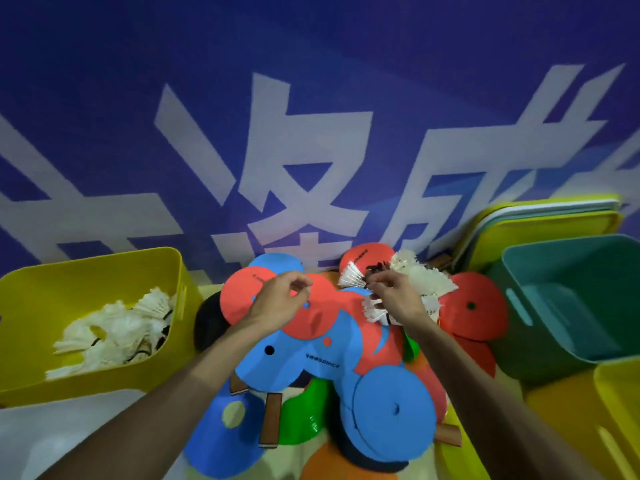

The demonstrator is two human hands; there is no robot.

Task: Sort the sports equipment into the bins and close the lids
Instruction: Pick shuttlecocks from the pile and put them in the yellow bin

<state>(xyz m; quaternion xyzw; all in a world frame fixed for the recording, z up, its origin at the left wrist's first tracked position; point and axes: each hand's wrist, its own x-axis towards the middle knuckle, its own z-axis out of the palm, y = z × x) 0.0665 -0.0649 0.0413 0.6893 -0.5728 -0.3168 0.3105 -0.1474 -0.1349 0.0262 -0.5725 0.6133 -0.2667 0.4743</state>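
So both hands are over the big pile of paddles (332,351) in the middle, red and blue ones mostly, all overlapping each other, with a couple of green ones poking out lower down. The right hand (394,299) has its grip pinched on a shuttlecock (351,275) by the cork end, feathers fanning up and left, and more shuttlecocks are bunched under its palm. Just past it sits a loose heap of shuttlecocks (426,278) lying on top of the paddles. The left hand (277,299) hovers over a red paddle with fingers curled in close, a narrow grip, and it doesn't look like it's holding anything.

Off to the left is a yellow bin (166,268), lid off, with a good batch of shuttlecocks inside. On the right there's a teal bin (519,271), open too, nothing visible in it. Behind that, a stack of lids (540,223) leans against the blue wall (173,64) with big white lettering.
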